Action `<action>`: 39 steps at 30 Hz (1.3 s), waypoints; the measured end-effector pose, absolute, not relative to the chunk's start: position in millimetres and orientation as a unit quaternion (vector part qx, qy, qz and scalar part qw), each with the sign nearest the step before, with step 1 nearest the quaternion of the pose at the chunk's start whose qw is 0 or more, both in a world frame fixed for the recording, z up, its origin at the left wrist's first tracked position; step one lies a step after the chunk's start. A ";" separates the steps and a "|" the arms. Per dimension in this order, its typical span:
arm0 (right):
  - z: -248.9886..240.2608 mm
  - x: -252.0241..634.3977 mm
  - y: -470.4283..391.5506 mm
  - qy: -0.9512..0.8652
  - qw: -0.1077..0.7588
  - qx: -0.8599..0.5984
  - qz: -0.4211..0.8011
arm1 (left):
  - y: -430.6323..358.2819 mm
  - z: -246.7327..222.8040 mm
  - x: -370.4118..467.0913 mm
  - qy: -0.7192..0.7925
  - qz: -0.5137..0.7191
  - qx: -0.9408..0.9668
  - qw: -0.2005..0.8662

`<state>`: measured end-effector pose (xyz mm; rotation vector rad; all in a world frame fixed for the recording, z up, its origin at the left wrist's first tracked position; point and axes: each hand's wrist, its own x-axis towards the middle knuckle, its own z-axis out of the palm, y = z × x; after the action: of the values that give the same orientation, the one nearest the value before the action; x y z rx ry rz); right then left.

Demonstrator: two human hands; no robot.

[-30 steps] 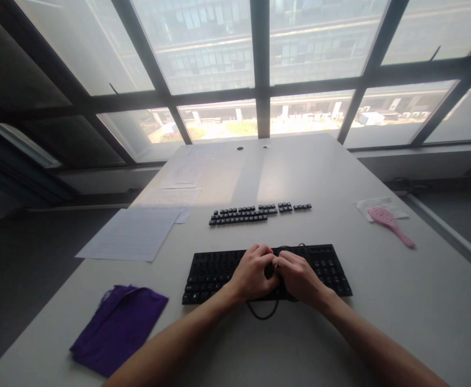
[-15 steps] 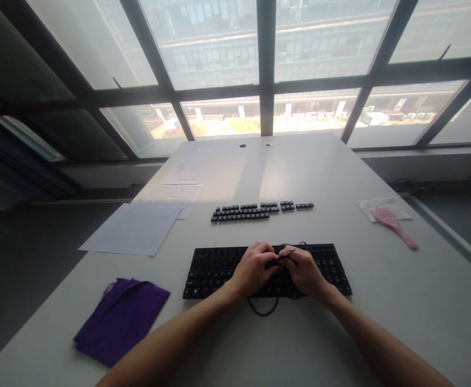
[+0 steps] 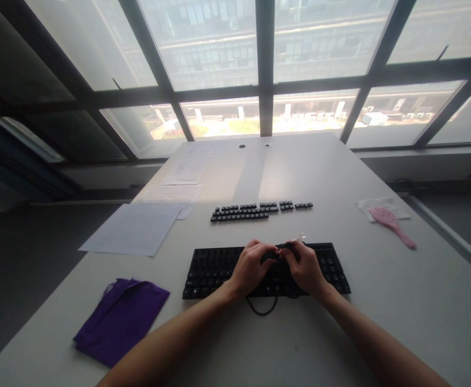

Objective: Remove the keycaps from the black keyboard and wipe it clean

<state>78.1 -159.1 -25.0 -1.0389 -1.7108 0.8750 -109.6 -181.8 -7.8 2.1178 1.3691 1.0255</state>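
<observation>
A black keyboard (image 3: 207, 266) lies on the white table, with several of its keycaps off at the upper left. Over its middle, my left hand (image 3: 255, 266) and my right hand (image 3: 306, 269) meet fingertip to fingertip, both closed on a dark bundle that looks like the keyboard's cable. A loop of that black cable (image 3: 263, 313) hangs past the keyboard's front edge. A thin pale strip (image 3: 300, 237), like a twist tie, sticks up by the right fingers. The fingers hide most of the bundle.
Loose black keycaps (image 3: 239, 217) stand in rows behind the keyboard. A folded purple cloth (image 3: 122, 322) lies at the front left, paper sheets (image 3: 133, 228) at the left. To the right, a pink hairbrush (image 3: 389, 220) rests partly on a white wrapper (image 3: 366, 207). Windows stand behind the table.
The fingers of my right hand have shifted, and the thin strip, dark and lower between the hands before, now sticks up pale above the right fingers. The keyboard and keycaps stay put.
</observation>
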 end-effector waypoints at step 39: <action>-22.1 77.3 -154.0 -0.668 0.461 -0.409 0.417 | -29.9 -12.4 -110.0 0.518 0.195 0.833 -0.014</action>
<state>77.3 -154.0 -22.1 -1.0063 -1.6439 1.0253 -110.0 -29.9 -12.4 2.6400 1.6421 0.6185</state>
